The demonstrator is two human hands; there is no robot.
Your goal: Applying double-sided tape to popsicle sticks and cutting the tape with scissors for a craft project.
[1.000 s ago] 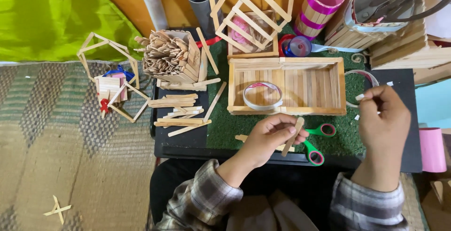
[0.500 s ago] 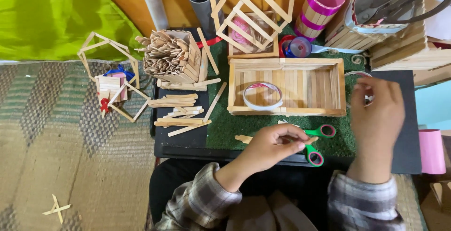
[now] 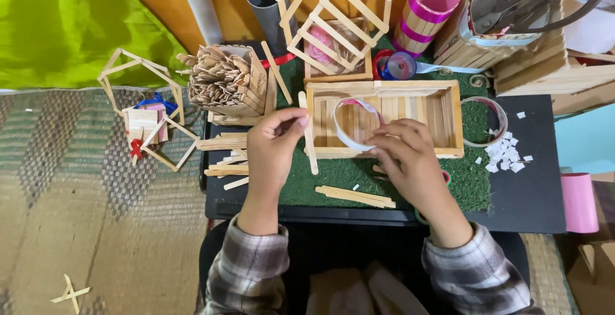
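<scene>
My left hand [image 3: 272, 145] pinches a wooden craft stick [image 3: 310, 137] and holds it upright by the left end of an open wooden stick tray [image 3: 448, 119]. My right hand [image 3: 410, 164] grips the right edge of a white tape ring [image 3: 349, 123], which is tilted up over the tray's front wall. The tray rests on a green turf mat [image 3: 336, 174] on a black board [image 3: 544, 193]. A pair of joined sticks [image 3: 352, 195] lies on the mat between my wrists.
A box of loose sticks [image 3: 224, 81] and a stick pile [image 3: 224, 155] are at the left. A stick lattice frame [image 3: 333, 20], pink cup [image 3: 429, 4], second tape ring [image 3: 487, 119] and paper scraps [image 3: 506, 155] surround the tray. Small stick houses [image 3: 144, 116] stand on the woven mat.
Both hands moved left. The left hand carried the stick from the mat's front up to the tray's left end. The right hand came from the far right and tilted up the tape ring.
</scene>
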